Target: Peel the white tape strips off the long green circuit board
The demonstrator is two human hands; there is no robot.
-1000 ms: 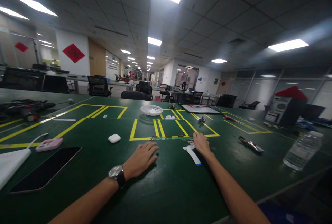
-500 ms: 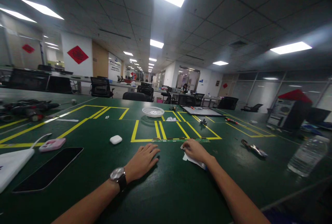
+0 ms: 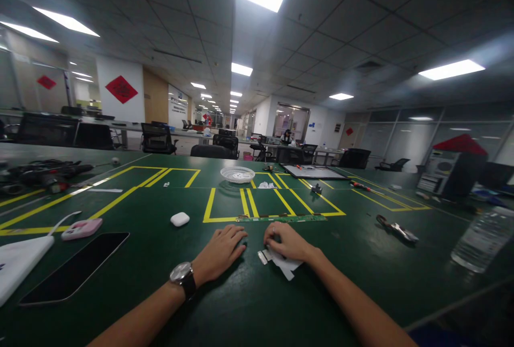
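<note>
My left hand [image 3: 220, 250] lies flat on the green table [image 3: 225, 309], fingers stretched out and nothing in them. Right of it, my right hand [image 3: 287, 240] is bent over a thin white piece of paper or wrapper [image 3: 286, 266], its fingers curled around the near part. A small whitish strip [image 3: 263, 256] pokes out at the fingertips; its kind is too small to tell. Just beyond both hands runs a long, narrow green circuit board [image 3: 285, 218] along the yellow tape. A white earbud case [image 3: 180, 219] sits left of my left hand.
A white plastic basket [image 3: 237, 174] stands further back. At left are a phone [image 3: 76, 266], a pink case [image 3: 82, 229] and a white charger-like block [image 3: 22, 261]. Pliers-like tool [image 3: 397, 229] and water bottle [image 3: 482, 240] lie and stand at right. A screwdriver [image 3: 363, 187] lies behind.
My right hand has moved left, towards my left hand, dragging the white piece with it; more of the piece now shows in front of the fingers. My left hand has stayed put.
</note>
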